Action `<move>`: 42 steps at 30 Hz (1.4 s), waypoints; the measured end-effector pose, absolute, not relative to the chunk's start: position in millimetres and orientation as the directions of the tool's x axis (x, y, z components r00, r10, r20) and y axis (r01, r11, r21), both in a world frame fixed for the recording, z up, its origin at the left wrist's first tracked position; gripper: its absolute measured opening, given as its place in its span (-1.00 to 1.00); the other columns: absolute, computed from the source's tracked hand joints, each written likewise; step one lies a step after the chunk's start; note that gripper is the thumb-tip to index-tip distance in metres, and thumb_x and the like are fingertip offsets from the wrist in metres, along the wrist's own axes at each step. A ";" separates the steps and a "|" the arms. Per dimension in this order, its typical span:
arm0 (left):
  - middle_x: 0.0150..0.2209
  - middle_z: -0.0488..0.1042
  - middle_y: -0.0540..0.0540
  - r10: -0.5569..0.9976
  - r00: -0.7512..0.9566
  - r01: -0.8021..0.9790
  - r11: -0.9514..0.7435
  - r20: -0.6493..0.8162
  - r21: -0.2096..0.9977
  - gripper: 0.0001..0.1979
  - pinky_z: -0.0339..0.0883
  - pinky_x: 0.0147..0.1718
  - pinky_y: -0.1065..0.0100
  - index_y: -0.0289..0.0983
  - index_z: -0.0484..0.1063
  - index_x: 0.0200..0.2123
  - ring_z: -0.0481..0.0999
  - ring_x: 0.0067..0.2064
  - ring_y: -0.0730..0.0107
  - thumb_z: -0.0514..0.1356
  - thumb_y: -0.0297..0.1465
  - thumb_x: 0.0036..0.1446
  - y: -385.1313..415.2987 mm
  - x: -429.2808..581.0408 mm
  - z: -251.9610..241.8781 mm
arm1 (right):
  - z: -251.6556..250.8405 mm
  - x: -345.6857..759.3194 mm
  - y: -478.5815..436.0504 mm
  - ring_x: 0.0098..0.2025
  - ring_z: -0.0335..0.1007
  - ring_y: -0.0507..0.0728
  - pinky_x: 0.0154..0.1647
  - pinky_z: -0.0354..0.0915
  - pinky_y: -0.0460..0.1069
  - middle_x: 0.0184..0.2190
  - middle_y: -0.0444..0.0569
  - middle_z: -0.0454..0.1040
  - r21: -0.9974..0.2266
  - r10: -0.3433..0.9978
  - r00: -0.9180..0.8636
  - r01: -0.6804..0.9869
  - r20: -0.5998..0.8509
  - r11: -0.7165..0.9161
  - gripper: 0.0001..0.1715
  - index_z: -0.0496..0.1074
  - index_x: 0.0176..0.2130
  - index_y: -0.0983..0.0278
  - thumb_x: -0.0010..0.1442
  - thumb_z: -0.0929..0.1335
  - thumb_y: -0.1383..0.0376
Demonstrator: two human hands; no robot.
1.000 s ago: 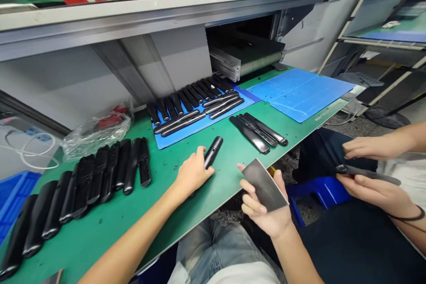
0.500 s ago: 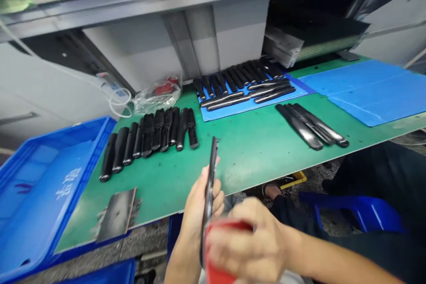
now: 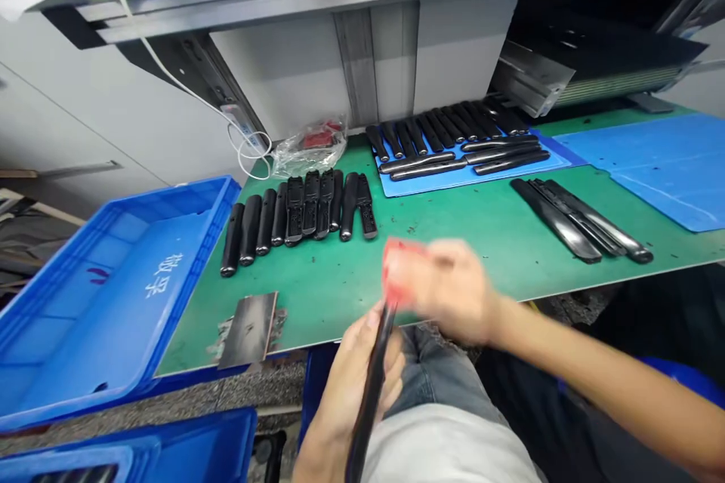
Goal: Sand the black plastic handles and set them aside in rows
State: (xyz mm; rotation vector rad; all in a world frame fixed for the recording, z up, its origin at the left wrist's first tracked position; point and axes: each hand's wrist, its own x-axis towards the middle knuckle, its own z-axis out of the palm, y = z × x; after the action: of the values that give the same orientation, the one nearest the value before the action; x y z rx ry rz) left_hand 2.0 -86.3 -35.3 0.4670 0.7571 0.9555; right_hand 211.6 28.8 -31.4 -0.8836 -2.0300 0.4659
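My left hand [image 3: 362, 366] is wrapped round a long, glossy black plastic housing [image 3: 371, 392], held lengthwise above the table's front edge. A red cloth [image 3: 403, 272] is gripped in my right hand [image 3: 458, 290], blurred by motion, and pressed around the far end of the housing, which it hides. Beyond my hands, a row of black housings [image 3: 294, 211] lies on the green table [image 3: 430, 241], some with the hollow inside facing up. A few longer black pieces [image 3: 578, 219] lie to the right.
More black housings [image 3: 453, 128] lie on a blue sheet at the back, beside a plastic bag [image 3: 311, 147] with red contents. A blue tray [image 3: 113, 279] stands left. Near the front edge lies a dark flat plate [image 3: 249, 332]. A metal shelf beam [image 3: 317, 0] crosses above.
My right hand and the red cloth have moved from the near part of the black housing to its far end. The camera view has shifted left.
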 end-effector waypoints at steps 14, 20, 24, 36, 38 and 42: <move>0.13 0.59 -0.12 0.995 -0.065 0.385 -0.043 0.073 0.922 -0.60 0.32 0.19 0.23 -0.04 0.55 0.17 0.54 0.16 0.06 0.32 -0.36 0.28 -93.2 -7.1 -38.2 | -42.3 164.0 -92.4 0.49 -0.03 0.33 0.41 0.10 0.20 0.55 -0.05 -0.14 -0.721 0.770 -0.153 0.278 0.619 0.635 -0.35 -0.02 0.53 0.05 0.57 0.11 0.06; -0.26 0.60 -0.16 0.972 -0.040 0.735 -0.128 0.231 0.666 -0.54 0.37 -0.20 0.27 -0.02 0.61 0.16 0.58 -0.25 0.09 0.31 -0.44 0.19 -95.4 -26.4 -52.3 | -10.2 162.5 -73.1 0.29 0.24 0.35 0.24 0.13 0.24 0.41 0.14 0.26 -0.593 0.776 -0.226 0.532 0.589 0.605 -0.47 0.37 0.36 0.23 0.49 0.22 0.34; -0.37 0.53 -0.14 0.985 0.148 0.494 -0.151 0.088 0.856 -0.74 0.36 -0.30 0.32 -0.10 0.67 -0.01 0.52 -0.38 0.24 0.33 -0.34 0.23 -100.2 -52.2 -53.9 | 8.6 196.0 -34.4 -0.18 0.52 0.25 -0.12 0.38 0.12 -0.23 0.05 0.66 -0.998 0.778 -0.627 0.066 -0.042 0.000 -0.62 0.69 -0.11 0.24 0.40 0.37 0.06; -0.67 0.41 0.07 0.890 0.450 -0.539 0.330 -0.066 0.775 -0.69 0.15 -0.72 0.59 -0.22 0.48 -0.04 0.22 -0.76 0.56 0.14 -0.11 0.44 -94.8 -23.8 -56.2 | -22.5 189.3 -37.0 -0.04 0.40 0.22 -0.06 0.35 0.11 0.19 0.06 0.47 -0.943 0.900 -0.289 -0.166 0.326 0.288 -0.40 0.45 0.30 0.11 0.51 0.19 -0.09; -0.72 0.33 0.08 0.886 0.457 -0.505 0.328 -0.075 0.799 -0.68 0.15 -0.66 0.60 -0.28 0.51 -0.14 0.15 -0.74 0.61 0.17 -0.13 0.44 -94.2 -21.2 -57.2 | -16.3 191.7 -32.0 0.13 0.39 0.27 0.06 0.37 0.16 0.35 0.00 0.35 -0.904 0.848 -0.315 -0.108 0.427 0.415 -0.43 0.41 0.33 0.06 0.53 0.18 -0.05; -0.74 0.31 0.09 0.844 0.515 -0.448 0.413 -0.148 0.793 -0.67 0.04 -0.69 0.57 -0.29 0.50 -0.20 0.06 -0.75 0.62 0.18 -0.13 0.43 -92.7 -20.2 -55.9 | -3.9 194.7 -23.2 0.37 0.27 0.30 0.33 0.27 0.25 0.41 -0.06 0.30 -0.840 0.777 -0.363 -0.027 0.514 0.542 -0.48 0.36 0.36 0.03 0.57 0.15 0.05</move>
State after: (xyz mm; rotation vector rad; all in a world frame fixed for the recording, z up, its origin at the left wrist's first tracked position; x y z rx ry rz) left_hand -20.2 -92.7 -55.9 0.7688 0.5951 0.8758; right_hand 194.7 -23.2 -3.9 -0.6284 -1.7436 0.9706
